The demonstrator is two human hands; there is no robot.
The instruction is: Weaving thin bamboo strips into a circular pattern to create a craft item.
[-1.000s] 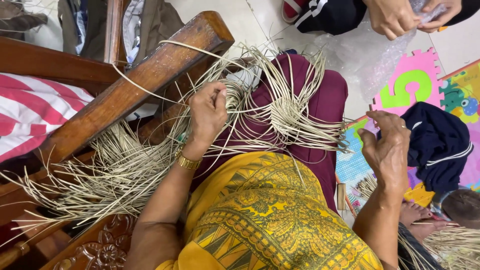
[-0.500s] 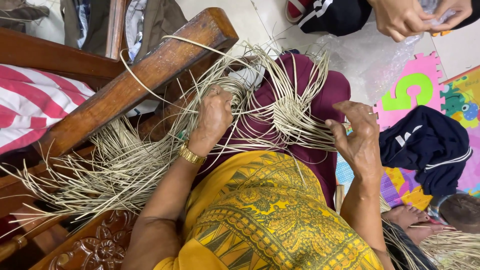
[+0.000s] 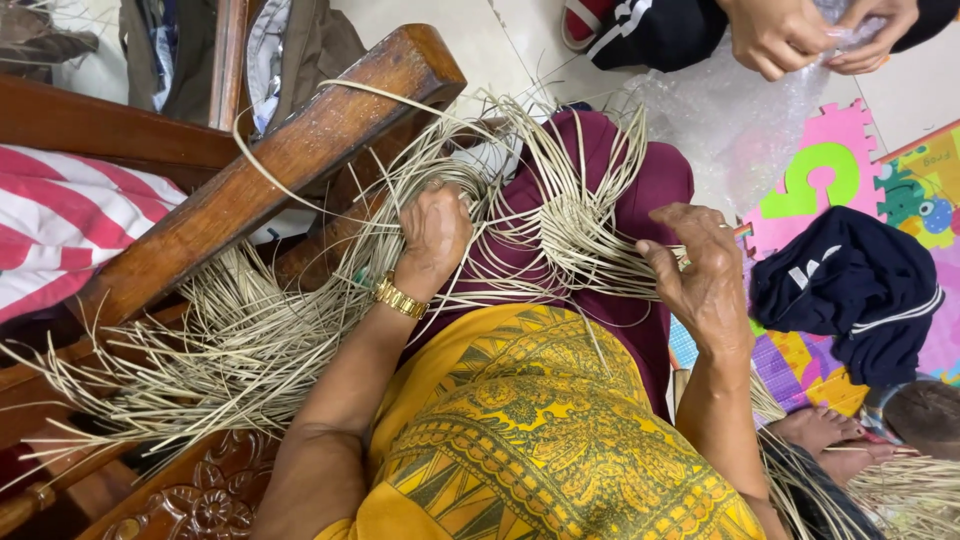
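Fingers of our left hand (image 3: 432,232) are curled tight around a bunch of pale straw strips (image 3: 560,215), so that hand is closed on them. We see the back of it, with the knuckles up. A gold watch band (image 3: 400,298) sits on the wrist, and the arm runs down and to the left, toward our yellow patterned top (image 3: 530,440).

Our right hand (image 3: 705,275) is half open. Its fingers are bent a little and spread, and the tips touch the loose ends of the same strips where they fan out to the side. We can see a ring on one finger. That arm comes straight up from the bottom of the view.

We have the strips lying over our lap, on the dark red skirt (image 3: 640,185). They cross each other in the middle, between our two hands. Many more spill out to the left, under a slanted wooden chair arm (image 3: 300,150). A red and white striped cloth (image 3: 60,225) lies beside it.

On the floor to the right lie a bright puzzle mat (image 3: 815,170) and a dark blue piece of clothing (image 3: 850,285). At the top, another person's hands (image 3: 780,35) hold clear bubble wrap (image 3: 720,110).
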